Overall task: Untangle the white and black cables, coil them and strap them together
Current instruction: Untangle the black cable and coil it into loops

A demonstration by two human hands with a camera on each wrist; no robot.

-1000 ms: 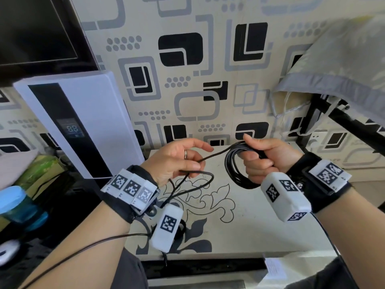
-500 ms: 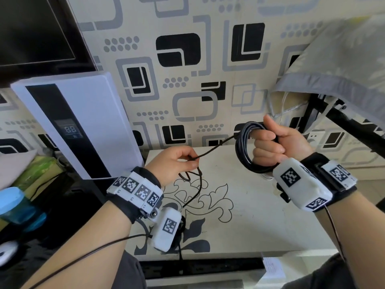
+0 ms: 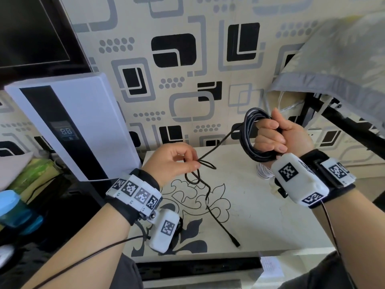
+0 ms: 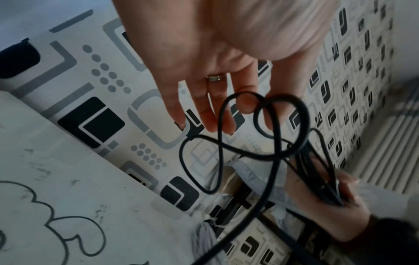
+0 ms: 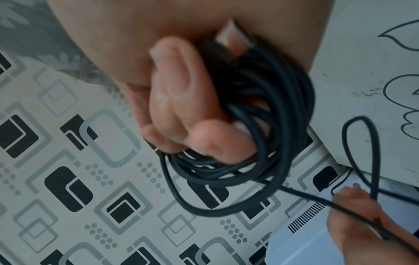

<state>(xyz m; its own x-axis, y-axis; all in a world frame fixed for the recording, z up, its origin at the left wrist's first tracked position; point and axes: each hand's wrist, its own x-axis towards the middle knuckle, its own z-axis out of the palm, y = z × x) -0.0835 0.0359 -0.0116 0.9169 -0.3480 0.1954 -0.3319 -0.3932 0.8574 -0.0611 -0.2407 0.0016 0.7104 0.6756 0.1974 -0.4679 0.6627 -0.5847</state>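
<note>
My right hand (image 3: 279, 136) is raised over the table's far right and grips a coil of black cable (image 3: 250, 140) in its fist; the coil (image 5: 260, 111) wraps my curled fingers (image 5: 181, 93). A taut strand runs down-left to my left hand (image 3: 177, 161), which pinches the black cable (image 4: 267, 111) between thumb and forefinger where it forms small loops. Below the pinch the loose tail hangs to the table and ends in a plug (image 3: 236, 244). A white cable bundle (image 3: 263, 173) lies on the table, partly hidden behind my right wrist.
The cream table (image 3: 281, 226) with a black floral pattern stands against the patterned wall. A white appliance (image 3: 83, 122) leans at its left, a dark screen (image 3: 31, 28) above it. A grey cushion (image 3: 343, 69) on a black frame overhangs the right. A blue-lidded container (image 3: 12, 207) sits far left.
My right hand has lifted the coil up and to the right. The strand to my left hand has drawn taut, and the loose tail has shortened and now hangs down onto the table.
</note>
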